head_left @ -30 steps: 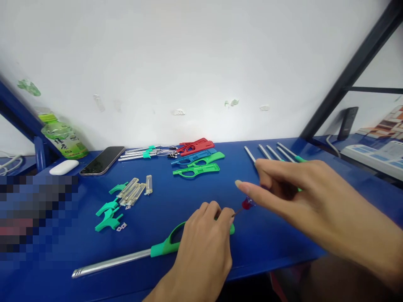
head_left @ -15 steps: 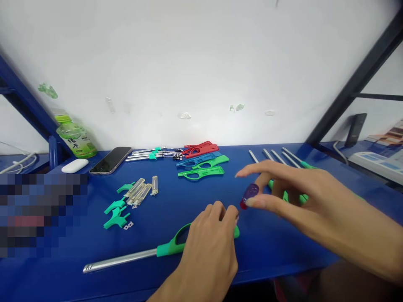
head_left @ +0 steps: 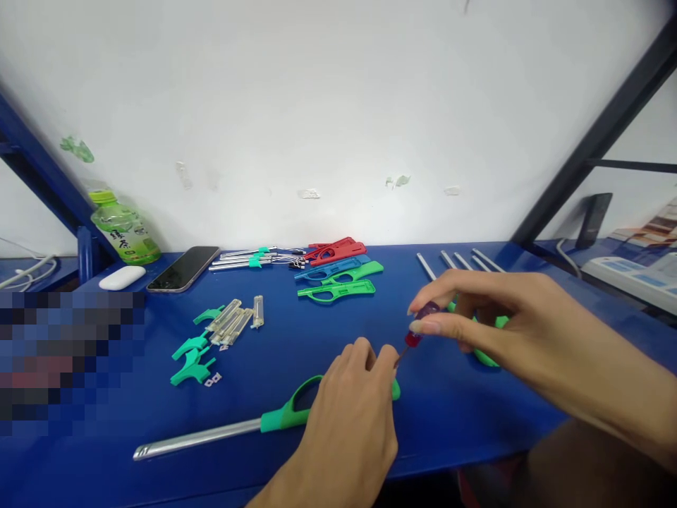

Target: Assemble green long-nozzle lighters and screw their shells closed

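Note:
A green lighter (head_left: 280,419) with a long silver tube lies along the near part of the blue table. My left hand (head_left: 354,416) is closed over its handle and presses it down; most of the handle is hidden beneath the fingers. Between thumb and forefinger, my right hand (head_left: 476,317) pinches the purple-red grip of a small screwdriver (head_left: 414,337). The screwdriver slants down, its thin shaft reaching the fingertips of my left hand at the handle's rear. What the tip touches is hidden.
Green triggers (head_left: 191,367), clear fuel tanks (head_left: 231,324) and tiny white pieces (head_left: 212,380) lie at left. Behind are silver rods (head_left: 240,262), red (head_left: 338,251), blue and green handle shells, a phone (head_left: 184,268), a white case (head_left: 122,277) and a bottle (head_left: 124,229). More lighters (head_left: 424,266) lie at right.
My right hand's forefinger lifted off the screwdriver grip, then closed onto it again. My left hand stays on the lighter handle. The whole view has shifted slightly.

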Tool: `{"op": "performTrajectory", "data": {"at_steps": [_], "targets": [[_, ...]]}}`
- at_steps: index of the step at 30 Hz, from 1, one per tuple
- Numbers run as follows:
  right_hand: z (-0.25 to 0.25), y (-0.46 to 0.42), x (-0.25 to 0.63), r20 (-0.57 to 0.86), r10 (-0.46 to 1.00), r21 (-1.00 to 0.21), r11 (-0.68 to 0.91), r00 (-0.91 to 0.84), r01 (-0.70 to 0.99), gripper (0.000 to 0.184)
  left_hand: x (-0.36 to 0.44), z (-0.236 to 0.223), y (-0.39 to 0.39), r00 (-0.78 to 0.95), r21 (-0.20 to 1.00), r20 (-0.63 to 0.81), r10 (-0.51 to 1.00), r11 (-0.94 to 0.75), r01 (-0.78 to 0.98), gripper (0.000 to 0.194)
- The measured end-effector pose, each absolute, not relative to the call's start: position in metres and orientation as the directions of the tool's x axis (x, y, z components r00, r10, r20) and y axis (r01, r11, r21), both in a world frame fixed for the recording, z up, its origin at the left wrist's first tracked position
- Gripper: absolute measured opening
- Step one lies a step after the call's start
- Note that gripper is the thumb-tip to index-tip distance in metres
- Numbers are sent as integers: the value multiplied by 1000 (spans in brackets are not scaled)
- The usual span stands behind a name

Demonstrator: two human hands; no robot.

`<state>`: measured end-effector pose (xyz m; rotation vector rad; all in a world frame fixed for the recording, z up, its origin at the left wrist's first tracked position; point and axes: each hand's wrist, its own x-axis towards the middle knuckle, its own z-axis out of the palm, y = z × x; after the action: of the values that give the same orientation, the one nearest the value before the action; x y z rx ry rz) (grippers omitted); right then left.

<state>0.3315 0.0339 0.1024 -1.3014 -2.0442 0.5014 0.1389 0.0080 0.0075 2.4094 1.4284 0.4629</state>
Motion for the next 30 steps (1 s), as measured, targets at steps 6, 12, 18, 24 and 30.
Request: {"op": "performTrajectory", "data": {"at_steps": [6,12,18,24,30], "targets": [[106,34,327,253,924,-628,383,-288,677,25,140,2,6,445,385,199,873,-487,784,30],[102,34,329,302,895,-564,446,-329,695,22,139,1,2,440,350,229,868,-495,795,32],[102,39,334,325,903,-542,420,-279,728,24,119,2,-11,496,66,225,839,-521,851,38],[104,35,330,287,900,-596,435,-326,675,22,118,-5,-14,573,-84,207,793,-569,818,49],[103,33,325,291,896,-627,444,-337,640,20,121,-5,-10,582,-104,223,782,-575,812,45]]}}
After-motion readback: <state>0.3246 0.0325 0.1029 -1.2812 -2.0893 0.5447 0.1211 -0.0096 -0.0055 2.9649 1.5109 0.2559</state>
